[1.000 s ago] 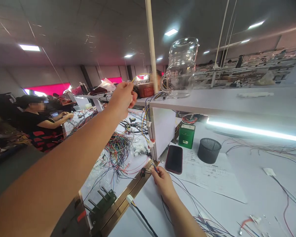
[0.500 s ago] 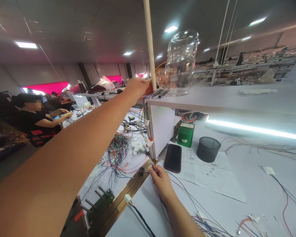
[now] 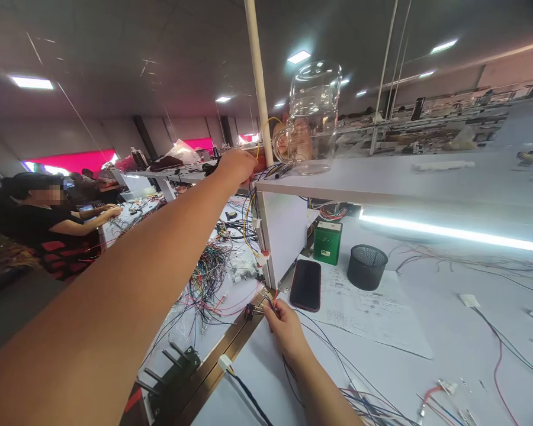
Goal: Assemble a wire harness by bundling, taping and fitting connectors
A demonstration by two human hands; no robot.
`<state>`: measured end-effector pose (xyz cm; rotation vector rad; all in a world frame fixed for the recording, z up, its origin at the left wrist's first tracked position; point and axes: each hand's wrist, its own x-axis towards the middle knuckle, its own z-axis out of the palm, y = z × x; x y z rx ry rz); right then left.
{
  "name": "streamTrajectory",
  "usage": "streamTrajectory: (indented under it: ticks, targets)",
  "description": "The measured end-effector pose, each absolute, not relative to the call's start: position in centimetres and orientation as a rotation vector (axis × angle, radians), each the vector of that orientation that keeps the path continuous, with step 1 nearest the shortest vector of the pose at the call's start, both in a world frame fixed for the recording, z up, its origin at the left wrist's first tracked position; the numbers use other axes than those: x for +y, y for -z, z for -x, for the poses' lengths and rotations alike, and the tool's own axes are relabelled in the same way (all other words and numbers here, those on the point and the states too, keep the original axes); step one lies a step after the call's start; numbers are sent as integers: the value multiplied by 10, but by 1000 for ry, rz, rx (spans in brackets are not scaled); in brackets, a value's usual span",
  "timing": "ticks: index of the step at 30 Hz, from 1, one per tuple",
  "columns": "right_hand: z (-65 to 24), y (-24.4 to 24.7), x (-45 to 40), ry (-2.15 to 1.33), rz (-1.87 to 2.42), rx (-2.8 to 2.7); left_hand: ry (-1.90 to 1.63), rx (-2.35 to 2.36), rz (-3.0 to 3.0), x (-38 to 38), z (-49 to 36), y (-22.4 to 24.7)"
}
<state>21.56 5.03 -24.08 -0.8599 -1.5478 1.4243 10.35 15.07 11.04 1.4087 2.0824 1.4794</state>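
My left hand [image 3: 237, 165] reaches up to the left end of the raised shelf [image 3: 382, 184], beside the upright pole [image 3: 258, 89]. Its fingers are bent, and what they touch is hidden. Low in the middle, my right hand [image 3: 285, 325] pinches a bundle of thin wires that run into a black connector [image 3: 249, 312]. A yellow wire [image 3: 250, 222] and blue wires hang at the shelf's end, down to a white and red connector [image 3: 263, 258]. Just right of the pole, a clear glass jug [image 3: 313, 118] stands upside down on the shelf.
Past my right hand lie a phone [image 3: 305, 285], a green tin [image 3: 327, 244], a black mesh cup [image 3: 366, 267] and a printed drawing [image 3: 382, 319]. Tangled wires [image 3: 208, 266] cover the left bench near a green fixture with metal rods [image 3: 173, 378]. A person [image 3: 48, 225] sits far left.
The view has shifted slightly, so most things sit a little further left. My left hand has moved slightly down at the shelf's end, its fingers lower beside the pole. My right hand keeps its hold.
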Motion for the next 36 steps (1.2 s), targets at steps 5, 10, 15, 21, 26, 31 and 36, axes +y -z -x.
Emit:
streamTrajectory:
  ticks: [5, 10, 15, 21, 26, 31, 36]
  targets:
    - [-217, 239, 50, -1440, 859, -1549, -1489, 2073, -1483, 153, -98, -109]
    - [-217, 239, 49, -1457, 843, -1544, -1614, 1947, -1609, 143, -91, -98]
    - [-217, 239, 49, -1456, 851, -1538, -1636, 2100, -2103, 124, -87, -68]
    - [-217, 240, 50, -1456, 865, -1537, -1343, 2122, -2484, 109, -88, -45]
    - [-218, 234, 46, -1477, 889, -1512, -1336, 2078, -2437, 81, -83, -20]
    - [-220, 232, 45, -1496, 889, -1513, -1490, 2026, -2319, 54, -78, 17]
    - [-221, 235, 45, -1504, 879, -1527, -1555, 2119, -2043, 70, -92, 8]
